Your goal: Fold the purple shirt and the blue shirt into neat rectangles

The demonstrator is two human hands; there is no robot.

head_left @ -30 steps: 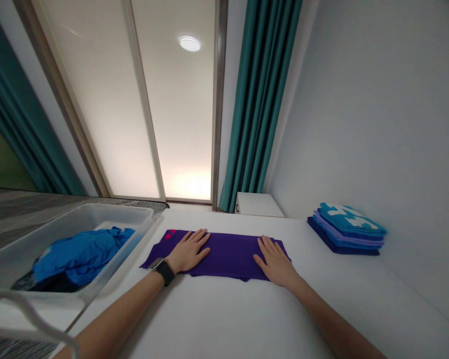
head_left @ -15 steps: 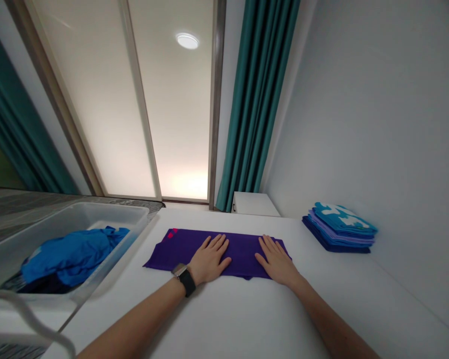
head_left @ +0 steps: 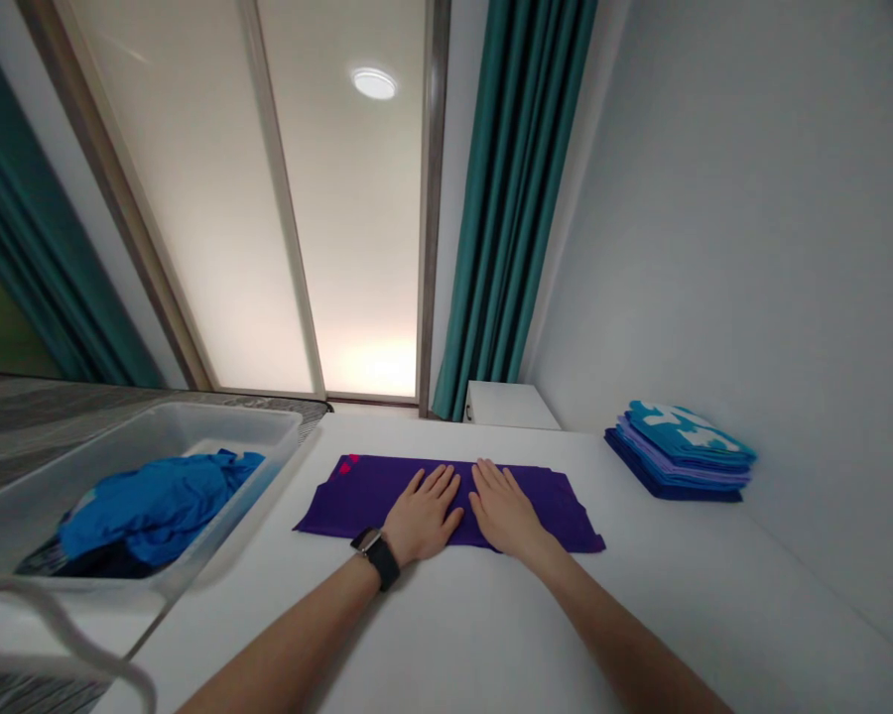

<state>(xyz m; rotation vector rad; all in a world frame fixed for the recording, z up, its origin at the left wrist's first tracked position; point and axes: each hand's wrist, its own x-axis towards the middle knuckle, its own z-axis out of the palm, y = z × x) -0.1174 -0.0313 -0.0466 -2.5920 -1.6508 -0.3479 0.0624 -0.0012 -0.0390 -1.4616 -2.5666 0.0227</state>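
A purple folded cloth [head_left: 551, 501] with a small pink mark at its far left corner lies flat on the white table [head_left: 446, 635]. Both palms rest on it near its middle. My left hand [head_left: 423, 511], with a dark watch on the wrist, lies flat with fingers pointing away from me. Just to its right, my right hand [head_left: 506, 511] is pressed flat too, fingers stretched and fairly close together. A narrow strip of cloth shows between the two hands.
On the left, a translucent bin [head_left: 283, 426] holds blue and dark clothes [head_left: 156, 506]. A stack of folded cloths [head_left: 681, 451] sits at the right by the wall. Beyond the table's far edge is a white cabinet [head_left: 512, 405]. A pale cable [head_left: 74, 635] crosses the lower left.
My right hand has slid left across the cloth toward my left hand, uncovering the cloth's right end. My left hand stays in nearly the same spot on the cloth.
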